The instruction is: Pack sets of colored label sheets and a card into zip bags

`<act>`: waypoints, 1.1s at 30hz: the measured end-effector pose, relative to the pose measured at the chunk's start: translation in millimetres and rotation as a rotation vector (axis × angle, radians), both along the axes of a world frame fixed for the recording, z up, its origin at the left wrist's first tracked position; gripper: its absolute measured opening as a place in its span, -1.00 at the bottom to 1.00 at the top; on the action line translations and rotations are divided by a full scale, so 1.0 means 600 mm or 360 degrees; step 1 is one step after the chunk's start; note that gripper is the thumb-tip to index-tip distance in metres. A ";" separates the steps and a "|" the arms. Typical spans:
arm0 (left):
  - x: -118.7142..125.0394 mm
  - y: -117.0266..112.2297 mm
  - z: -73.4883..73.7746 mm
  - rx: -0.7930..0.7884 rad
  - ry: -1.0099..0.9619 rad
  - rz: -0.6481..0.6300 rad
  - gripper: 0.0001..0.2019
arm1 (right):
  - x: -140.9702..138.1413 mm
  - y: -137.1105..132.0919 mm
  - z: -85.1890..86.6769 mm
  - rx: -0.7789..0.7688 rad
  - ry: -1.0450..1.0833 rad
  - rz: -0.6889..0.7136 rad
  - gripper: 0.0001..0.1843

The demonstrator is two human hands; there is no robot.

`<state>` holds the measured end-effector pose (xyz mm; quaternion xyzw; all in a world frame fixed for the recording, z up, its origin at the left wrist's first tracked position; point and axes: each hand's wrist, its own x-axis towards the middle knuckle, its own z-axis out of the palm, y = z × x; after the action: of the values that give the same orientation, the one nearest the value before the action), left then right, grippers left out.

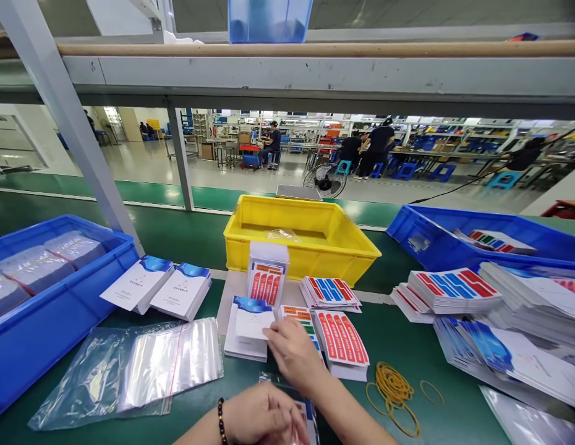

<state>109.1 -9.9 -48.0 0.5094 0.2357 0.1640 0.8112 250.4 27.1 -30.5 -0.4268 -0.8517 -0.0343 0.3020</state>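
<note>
My right hand [297, 357] pinches the right edge of a white booklet with a blue top [254, 322], which sits over a small stack of booklets [243, 349]. Nearer to me, my left hand [266, 413], with a beaded bracelet at the wrist, is curled over a clear plastic bag [310, 417] with printed sheets in it; its fingertips are partly hidden. Just right of my right hand lies a stack of red-striped sticker sheets [342, 343]. Partly covered by that hand is a pile of multicoloured sheets [300, 316]. Behind stands an upright stack of red sticker sheets [268, 281].
A yellow bin [306, 256] stands behind the stacks, with blue bins at left [60, 327] and right [459, 216]. Clear bags [171, 364] and two booklet piles [180, 290] lie left. Rubber bands [393, 389] and more printed stacks [454, 290] lie right. A shelf beam [315, 77] crosses above.
</note>
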 end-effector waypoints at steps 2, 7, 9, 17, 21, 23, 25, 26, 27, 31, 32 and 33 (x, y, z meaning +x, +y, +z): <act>0.005 0.008 -0.002 -0.0218 -0.0186 0.0262 -0.27 | 0.032 -0.011 0.026 0.0107 0.0181 0.0033 -0.75; 0.011 0.022 0.016 -0.0690 -0.0600 0.0738 -0.37 | 0.082 -0.071 0.083 -0.0115 0.0080 0.0301 -0.76; 0.012 0.020 0.022 -0.0698 -0.0613 0.0677 -0.60 | 0.093 -0.086 0.094 -0.0295 0.0068 0.0417 -0.79; 0.011 0.005 0.004 -0.0642 -0.0426 0.0410 -0.61 | 0.116 0.046 0.069 -0.0831 -0.0453 -0.0266 -0.73; 0.007 0.009 -0.003 -0.0572 -0.0307 0.0418 -0.58 | 0.096 0.108 0.039 -0.0929 -0.0561 -0.0269 -0.68; 0.007 0.010 -0.004 -0.0559 -0.0264 0.0437 -0.57 | 0.088 0.119 0.031 -0.0937 -0.0586 -0.0312 -0.67; 0.008 0.009 -0.001 -0.0564 -0.0246 0.0440 -0.58 | 0.082 0.122 0.027 -0.0913 -0.0583 -0.0369 -0.71; 0.009 0.007 0.001 -0.0564 -0.0247 0.0438 -0.58 | 0.081 0.122 0.026 -0.0895 -0.0570 -0.0388 -0.73; 0.010 0.006 0.003 -0.0562 -0.0251 0.0436 -0.59 | 0.080 0.122 0.027 -0.0875 -0.0550 -0.0397 -0.74; 0.013 -0.001 0.010 -0.0643 -0.0275 0.0407 -0.60 | 0.087 0.122 0.040 -0.0799 -0.0386 -0.0355 -0.88; 0.014 -0.002 0.010 -0.0690 -0.0276 0.0403 -0.60 | 0.095 0.122 0.048 -0.0783 -0.0318 -0.0336 -0.90; 0.014 -0.003 0.010 -0.0742 -0.0273 0.0398 -0.60 | 0.105 0.121 0.057 -0.0768 -0.0237 -0.0321 -0.88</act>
<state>117.4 -11.5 -41.8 0.2601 0.2586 0.2466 0.8970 313.1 99.9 3.8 -0.5654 -0.8084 0.1084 0.1231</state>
